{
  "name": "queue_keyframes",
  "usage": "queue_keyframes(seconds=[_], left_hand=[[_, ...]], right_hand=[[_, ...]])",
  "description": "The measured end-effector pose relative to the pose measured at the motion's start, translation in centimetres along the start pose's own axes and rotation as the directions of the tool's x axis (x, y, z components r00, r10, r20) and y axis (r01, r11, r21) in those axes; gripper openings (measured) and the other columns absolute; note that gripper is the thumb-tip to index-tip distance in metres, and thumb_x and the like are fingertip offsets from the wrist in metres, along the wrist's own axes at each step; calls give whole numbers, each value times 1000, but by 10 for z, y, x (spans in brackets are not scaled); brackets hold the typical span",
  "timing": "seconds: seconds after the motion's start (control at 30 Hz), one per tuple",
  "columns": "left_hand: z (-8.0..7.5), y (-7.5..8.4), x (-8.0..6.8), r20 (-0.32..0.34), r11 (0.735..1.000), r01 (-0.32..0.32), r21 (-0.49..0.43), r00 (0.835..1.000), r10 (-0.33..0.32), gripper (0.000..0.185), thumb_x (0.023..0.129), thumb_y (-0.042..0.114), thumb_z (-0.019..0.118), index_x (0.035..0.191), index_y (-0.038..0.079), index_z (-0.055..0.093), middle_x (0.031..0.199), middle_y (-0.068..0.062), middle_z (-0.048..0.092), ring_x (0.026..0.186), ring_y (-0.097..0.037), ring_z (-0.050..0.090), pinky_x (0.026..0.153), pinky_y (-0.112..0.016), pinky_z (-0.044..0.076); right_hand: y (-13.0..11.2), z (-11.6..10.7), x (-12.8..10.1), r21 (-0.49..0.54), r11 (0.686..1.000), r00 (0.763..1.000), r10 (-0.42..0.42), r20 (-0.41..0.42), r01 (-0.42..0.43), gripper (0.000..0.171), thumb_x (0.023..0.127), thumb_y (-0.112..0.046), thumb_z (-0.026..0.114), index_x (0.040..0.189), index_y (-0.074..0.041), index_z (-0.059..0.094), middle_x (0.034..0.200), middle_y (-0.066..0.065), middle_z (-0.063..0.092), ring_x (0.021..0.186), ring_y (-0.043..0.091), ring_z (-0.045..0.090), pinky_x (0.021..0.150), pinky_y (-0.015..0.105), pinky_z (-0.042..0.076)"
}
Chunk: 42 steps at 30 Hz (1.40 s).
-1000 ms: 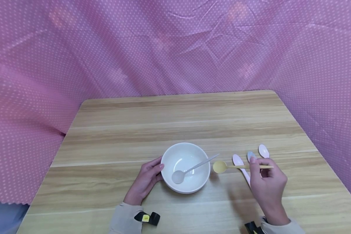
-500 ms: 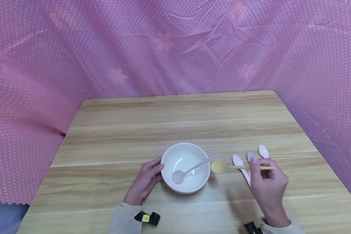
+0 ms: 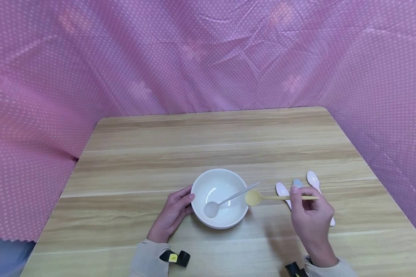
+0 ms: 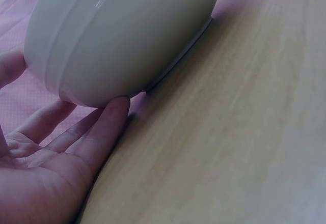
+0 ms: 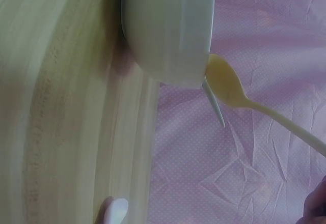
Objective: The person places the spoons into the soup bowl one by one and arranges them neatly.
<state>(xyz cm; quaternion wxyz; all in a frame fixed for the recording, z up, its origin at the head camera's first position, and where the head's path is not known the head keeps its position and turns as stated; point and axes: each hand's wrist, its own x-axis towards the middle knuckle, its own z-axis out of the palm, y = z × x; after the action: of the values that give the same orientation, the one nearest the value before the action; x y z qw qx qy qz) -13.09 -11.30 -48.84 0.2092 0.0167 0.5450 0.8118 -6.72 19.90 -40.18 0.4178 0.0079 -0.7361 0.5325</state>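
Yellow spoon point(image 3: 263, 197): the right hand's point(image 3: 310, 217) fingers point(image 3: 294, 190) pinch its thin handle near the far end, scoop at the white bowl's point(image 3: 219, 198) rim, above the bench point(image 3: 208, 146) toward its near edge. Light, stiff plastic, probably slippery. Left hand point(image 3: 171, 215) fingers lie straight against the bowl's side.

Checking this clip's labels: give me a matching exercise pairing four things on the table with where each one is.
Things:
1. yellow spoon
2. white spoon
3. bowl
4. pink spoon

Places:
A. lying flat on the table, behind the right hand
B. pinched by its handle in the right hand, its head at the bowl's rim
C. steadied at its side by the left hand
D. resting inside the bowl, its handle over the rim

Pairs: 1-B, 2-D, 3-C, 4-A
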Motion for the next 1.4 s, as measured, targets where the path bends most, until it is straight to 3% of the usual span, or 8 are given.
queue_keyframes(seconds=[0.37, 0.57, 0.83, 1.4], left_hand=[[-1, -1, 0, 21, 1000, -18, 5, 1000, 17, 51, 94, 12, 53, 141, 0, 38, 144, -18, 42, 107, -16, 61, 85, -32, 54], [-1, -1, 0, 20, 1000, -17, 8, 1000, 16, 51, 94, 13, 54, 141, 0, 38, 144, -18, 43, 107, -16, 61, 84, -31, 55], [-1, 0, 0, 21, 1000, -13, 10, 1000, 13, 52, 94, 13, 54, 141, 0, 38, 144, -17, 42, 107, -16, 61, 84, -30, 55], [-1, 0, 0, 12, 1000, -5, 13, 1000, 5, 51, 94, 13, 54, 141, 1, 39, 144, -17, 42, 107, -16, 61, 85, -31, 54]], right_hand=[[12, 6, -10, -145, 986, 995, 90, 44, -83, 8, 80, 9, 62, 73, 6, 61, 72, -21, 58, 50, -2, 40, 42, 13, 32], [17, 9, -16, -181, 964, 976, 207, 59, -194, 12, 85, 2, 63, 73, 2, 63, 65, -16, 55, 50, 0, 43, 44, 14, 36], [20, 14, -18, -212, 937, 948, 303, 103, -276, 15, 88, -7, 63, 74, -2, 64, 62, -10, 54, 53, 4, 46, 46, 15, 39], [34, 25, -28, -155, 950, 944, 294, 150, -271, 10, 84, -2, 66, 74, -2, 67, 68, -12, 58, 53, 1, 48, 48, 14, 41]])
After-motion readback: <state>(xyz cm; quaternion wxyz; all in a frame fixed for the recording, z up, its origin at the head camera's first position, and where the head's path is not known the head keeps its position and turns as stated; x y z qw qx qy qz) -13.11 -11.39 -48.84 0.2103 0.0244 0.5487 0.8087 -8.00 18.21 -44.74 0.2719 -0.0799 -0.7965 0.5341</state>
